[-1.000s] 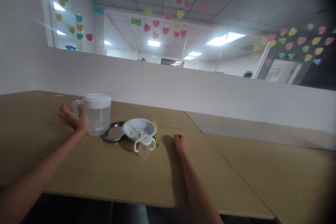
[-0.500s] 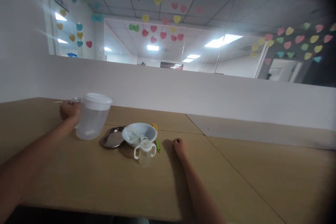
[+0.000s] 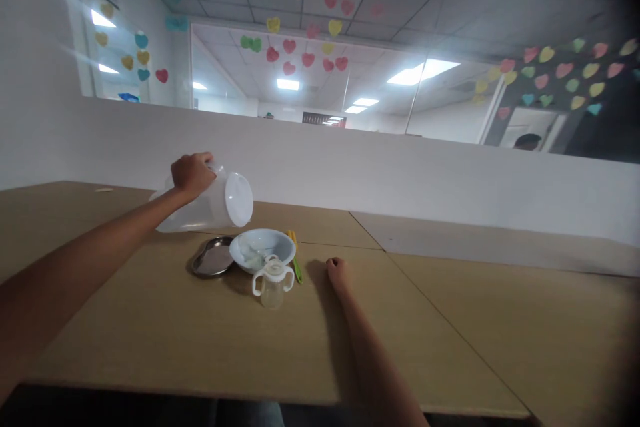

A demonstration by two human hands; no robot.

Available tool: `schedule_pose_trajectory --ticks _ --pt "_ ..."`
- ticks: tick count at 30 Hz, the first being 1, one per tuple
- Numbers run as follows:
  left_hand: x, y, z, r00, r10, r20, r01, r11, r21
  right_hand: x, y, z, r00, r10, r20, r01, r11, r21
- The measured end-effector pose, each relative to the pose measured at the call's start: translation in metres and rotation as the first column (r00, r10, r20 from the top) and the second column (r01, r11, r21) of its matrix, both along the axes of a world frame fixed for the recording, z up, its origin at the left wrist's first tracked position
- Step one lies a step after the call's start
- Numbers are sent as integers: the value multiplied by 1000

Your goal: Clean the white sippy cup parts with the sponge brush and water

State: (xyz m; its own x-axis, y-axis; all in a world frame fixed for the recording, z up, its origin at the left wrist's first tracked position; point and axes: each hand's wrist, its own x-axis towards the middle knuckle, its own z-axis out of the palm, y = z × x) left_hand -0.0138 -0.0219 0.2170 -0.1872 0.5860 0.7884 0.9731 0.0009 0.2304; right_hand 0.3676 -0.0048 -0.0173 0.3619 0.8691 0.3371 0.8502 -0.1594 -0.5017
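Observation:
My left hand (image 3: 193, 175) is closed round the handle of a clear plastic pitcher (image 3: 200, 210) with a white lid. The pitcher is tipped on its side in the air, its lid end facing right toward a white bowl (image 3: 287, 248). Inside the bowl lie clear and whitish parts that I cannot make out. Right in front of the bowl stands a baby bottle (image 3: 273, 293) with two white handles and an open top. My right hand (image 3: 337, 269) rests on the table to the right of these, fingers curled in, holding nothing that shows.
A kidney-shaped steel tray (image 3: 213, 259) sits left of the bowl. A yellow and green brush-like tool (image 3: 299, 268) lies behind the bowl's right side. The wooden table (image 3: 425, 347) meets a white wall (image 3: 320, 160) with windows bearing heart-shaped stickers.
My left hand has raised the pitcher, moved it right and tipped it from nearly upright onto its side. My right hand stays where it was on the table.

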Motion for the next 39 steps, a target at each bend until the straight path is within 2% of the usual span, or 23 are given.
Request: schedule_pose_trajectory --ticks 5,11,16,23,39 --pt "16 -2 -6 984 -39 -177 19 993 -114 -1 1 -3 1000 12 -28 -12 1000 -13" --pt "23 0 -14 979 -86 -183 73 994 -78 -4 0 -1 999 33 -36 -34 999 -32" --pt "29 5 -16 964 -142 -223 114 984 -135 -7 -1 2 999 37 -14 -38 998 -43" --pt "24 10 -22 915 -127 -382 47 976 -212 -12 -6 7 998 51 48 -47 996 -69" --pt "16 10 -20 888 -120 -443 -1 965 -264 -14 -4 6 987 77 140 -65 994 -85"
